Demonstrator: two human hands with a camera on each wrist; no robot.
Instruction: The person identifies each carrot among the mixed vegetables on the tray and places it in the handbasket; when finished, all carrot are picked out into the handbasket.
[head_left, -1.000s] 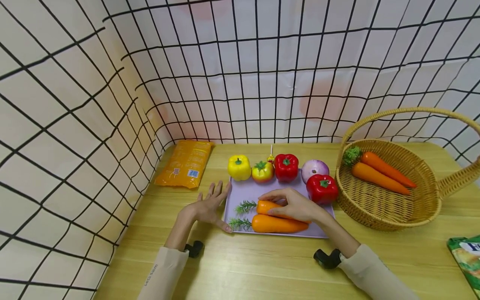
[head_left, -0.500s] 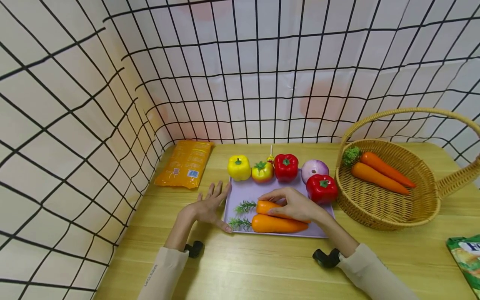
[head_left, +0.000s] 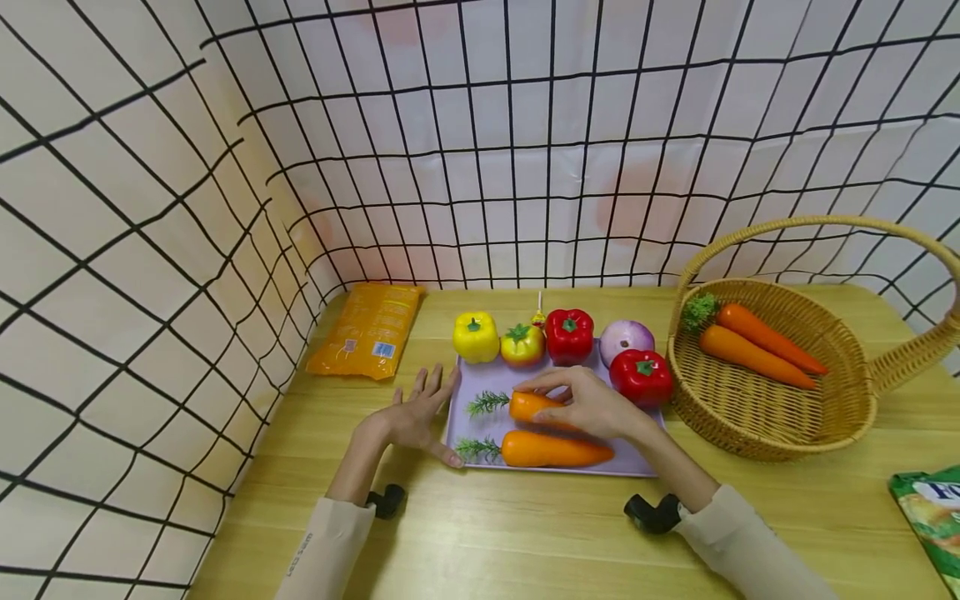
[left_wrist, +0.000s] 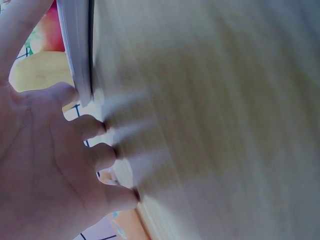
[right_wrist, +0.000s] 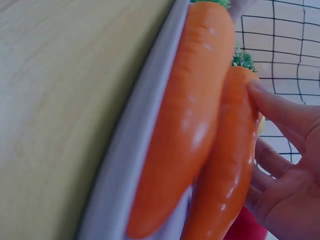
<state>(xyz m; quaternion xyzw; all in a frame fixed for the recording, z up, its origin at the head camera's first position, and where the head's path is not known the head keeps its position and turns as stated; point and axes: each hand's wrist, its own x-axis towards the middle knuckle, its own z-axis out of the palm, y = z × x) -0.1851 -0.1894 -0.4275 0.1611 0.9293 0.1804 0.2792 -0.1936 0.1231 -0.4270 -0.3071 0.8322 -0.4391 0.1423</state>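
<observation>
My right hand (head_left: 588, 403) grips the farther of two orange carrots (head_left: 528, 406) over the lilac tray (head_left: 483, 383), its thumb on the near side. The right wrist view shows that thumb against the carrot's (right_wrist: 227, 155) thick end. The nearer carrot (head_left: 557, 449) lies along the tray's front edge, its leafy top to the left. My left hand (head_left: 411, 418), fingers spread, rests on the table at the tray's left edge. In the left wrist view, the left hand's (left_wrist: 50, 150) fingertips meet the wood beside the tray rim (left_wrist: 75, 50).
Along the tray's back stand a yellow pepper (head_left: 476, 337), a tomato (head_left: 522, 344), a red pepper (head_left: 569, 336), an onion (head_left: 627, 339) and another red pepper (head_left: 641, 377). A wicker basket (head_left: 772, 446) with two carrots stands right. An orange packet (head_left: 367, 331) lies back left; a green packet (head_left: 930, 517), right.
My right hand has moved the farther carrot slightly away from the nearer one, so a gap now shows between them. The left hand has stayed in place.
</observation>
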